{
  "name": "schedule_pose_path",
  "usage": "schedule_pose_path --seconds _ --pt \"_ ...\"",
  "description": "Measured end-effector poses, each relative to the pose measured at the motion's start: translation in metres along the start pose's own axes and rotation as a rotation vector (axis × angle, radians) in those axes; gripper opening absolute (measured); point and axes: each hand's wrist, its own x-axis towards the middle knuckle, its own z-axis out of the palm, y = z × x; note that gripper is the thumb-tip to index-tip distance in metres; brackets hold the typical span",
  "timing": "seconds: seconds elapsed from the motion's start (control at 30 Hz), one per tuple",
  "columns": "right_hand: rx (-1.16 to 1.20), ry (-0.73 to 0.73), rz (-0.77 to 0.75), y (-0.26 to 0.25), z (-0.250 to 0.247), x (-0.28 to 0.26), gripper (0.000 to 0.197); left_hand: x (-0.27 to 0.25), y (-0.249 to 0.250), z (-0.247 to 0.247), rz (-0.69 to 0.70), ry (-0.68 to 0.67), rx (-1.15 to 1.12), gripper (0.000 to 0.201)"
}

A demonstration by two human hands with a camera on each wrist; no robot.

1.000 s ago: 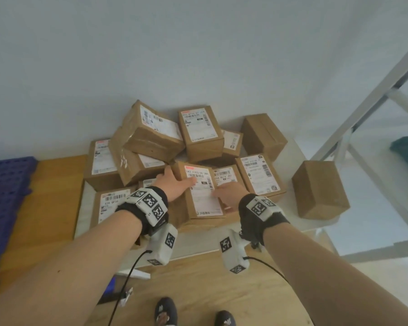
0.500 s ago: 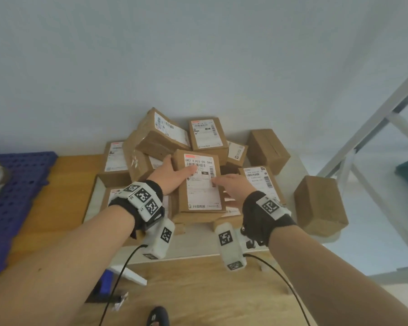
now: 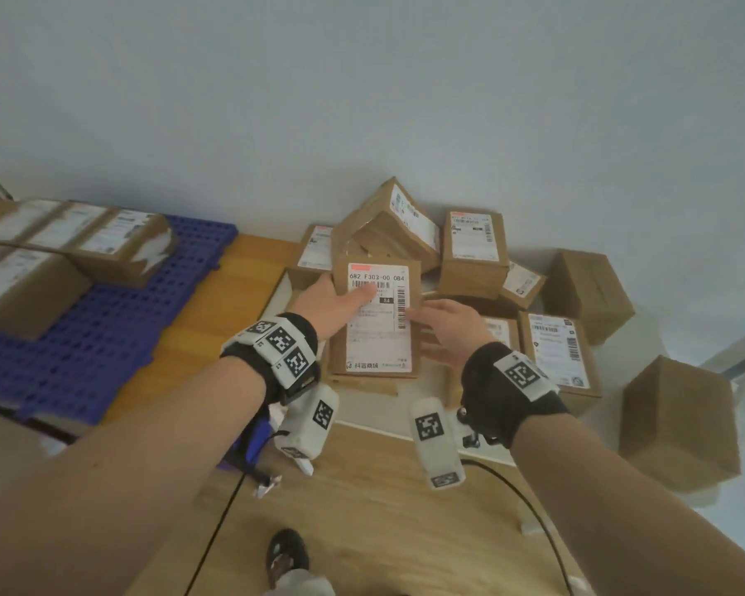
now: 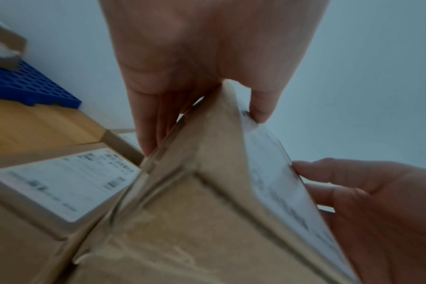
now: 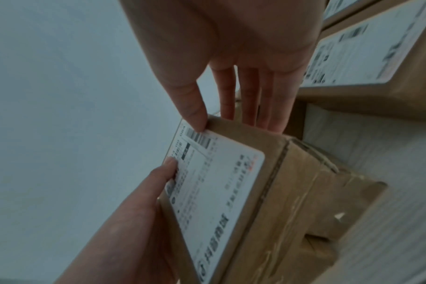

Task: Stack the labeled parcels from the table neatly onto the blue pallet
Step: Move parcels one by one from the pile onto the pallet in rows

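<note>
Both my hands hold one brown labelled parcel (image 3: 377, 320) above the pile, label up. My left hand (image 3: 340, 301) grips its left side, thumb on the label (image 4: 260, 107) and fingers down the side. At the parcel's right edge my right hand (image 3: 435, 324) pinches it, thumb on the barcode (image 5: 195, 115), fingers straight along the side. The wrist views show the same parcel (image 4: 207, 211) (image 5: 219, 192). The blue pallet (image 3: 104, 333) lies on the floor to the left with several labelled parcels (image 3: 117, 247) on it.
A heap of labelled parcels (image 3: 474, 247) covers the low white table (image 3: 388, 428) against the wall. Two plain brown boxes (image 3: 680, 428) (image 3: 590, 290) sit at the right. Wooden floor (image 3: 362, 509) lies between table and pallet; my foot (image 3: 287, 552) is below.
The parcel has come up off the pile between both hands and shifted left. My view has swung left, bringing the pallet and its parcels into sight.
</note>
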Motion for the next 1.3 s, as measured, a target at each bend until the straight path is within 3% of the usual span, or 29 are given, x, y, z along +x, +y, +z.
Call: schedule_pose_path --seconds 0.13,0.23,0.37,0.53,0.93,1.1,1.3 --pt "-0.013 -0.076 -0.03 -0.003 0.032 -0.007 0.027 -0.023 -0.015 -0.026 -0.06 0.076 0.013 0.025" --pt "-0.038 -0.121 -0.025 -0.006 0.063 -0.011 0.034 -0.039 -0.028 -0.05 -0.098 0.135 -0.022 0.018" --pt "-0.085 -0.161 -0.039 -0.016 0.111 -0.015 0.034 -0.052 -0.054 -0.089 -0.088 0.203 -0.047 0.023" --pt "-0.11 -0.201 -0.066 -0.024 0.191 -0.024 0.034 -0.063 -0.107 -0.158 -0.106 0.239 0.016 0.053" --pt "-0.141 -0.233 -0.045 -0.021 0.414 -0.038 0.028 -0.091 -0.245 -0.336 -0.145 0.302 0.212 0.066" --pt "-0.146 -0.195 -0.017 -0.021 0.463 -0.033 0.03 -0.085 -0.281 -0.375 -0.108 0.28 0.21 0.062" --pt "-0.165 -0.148 0.0 -0.031 0.496 -0.002 0.005 -0.053 -0.308 -0.404 -0.074 0.255 0.146 0.056"
